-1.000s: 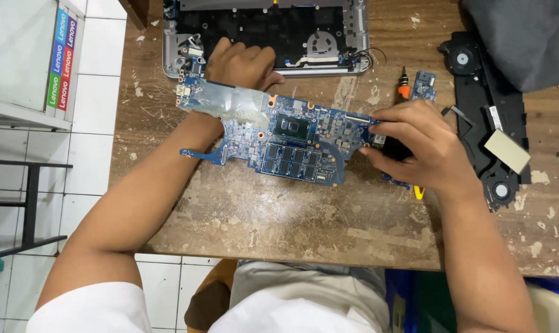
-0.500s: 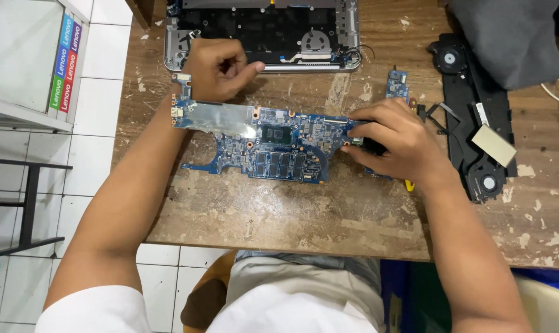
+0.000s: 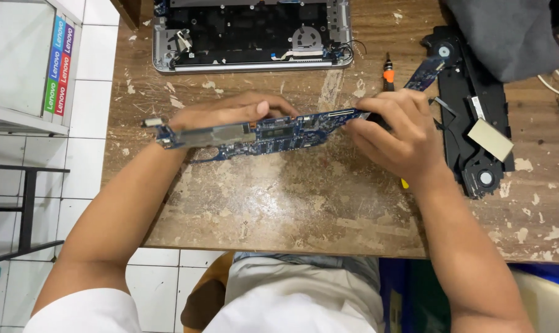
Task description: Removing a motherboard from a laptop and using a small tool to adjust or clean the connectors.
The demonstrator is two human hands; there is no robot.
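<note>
Table [image 3: 292,209]: one open laptop shell [image 3: 252,31] at far edge, fan and cabling inside. One blue board [image 3: 273,132] above table centre, tilted on edge, long axis left–right. My left hand [image 3: 230,111] fingers pressed along its top; right hand [image 3: 397,132] fingers pinching its right end.

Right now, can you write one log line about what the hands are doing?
left hand: holds circuit board | right hand: holds its other end | board: tilted on edge above table
</note>
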